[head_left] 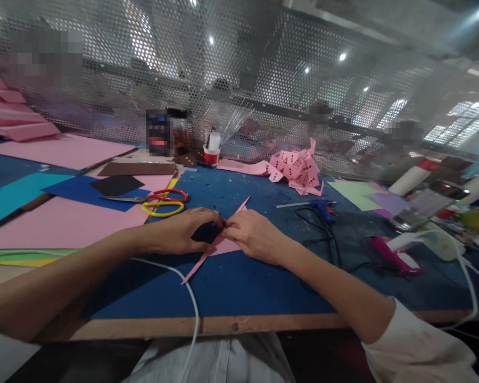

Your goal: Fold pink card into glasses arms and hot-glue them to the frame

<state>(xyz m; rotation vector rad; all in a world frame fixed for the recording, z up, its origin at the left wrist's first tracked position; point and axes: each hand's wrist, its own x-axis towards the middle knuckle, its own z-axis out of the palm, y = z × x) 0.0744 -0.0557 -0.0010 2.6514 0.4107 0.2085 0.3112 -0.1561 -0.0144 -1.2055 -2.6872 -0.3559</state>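
Currently, you have the folded pink paper (pixel 228 246) between your two hands, resting on the blue tabletop (pixel 263 290) directly under your fingertips. Your right hand (pixel 259 235) closes its thumb and fingers on the paper, and its hand edge sits low, presumably to steady the piece against the surface. Your left hand (pixel 186 231) is arched, with a gap between thumb and forefinger; both tips reach the paper's left edge, though you cannot tell from this angle whether they pinch it. The two sets of fingertips meet near the paper's middle, probably so that pressure falls on the fold and not on the long, narrow ends. The lower end points toward you and meets the white cable (pixel 195 303); contact cannot be confirmed. Just beyond your left knuckles lie the scissors (pixel 165 203), loops turned toward those fingers, likely for a quick pick-up. To the right of your right fingers, well apart, rests the blue glue gun (pixel 323 208), apparently set aside to leave the working area free. Farther ahead of your fingertips sits a heap of punched pink strips (pixel 297 171).
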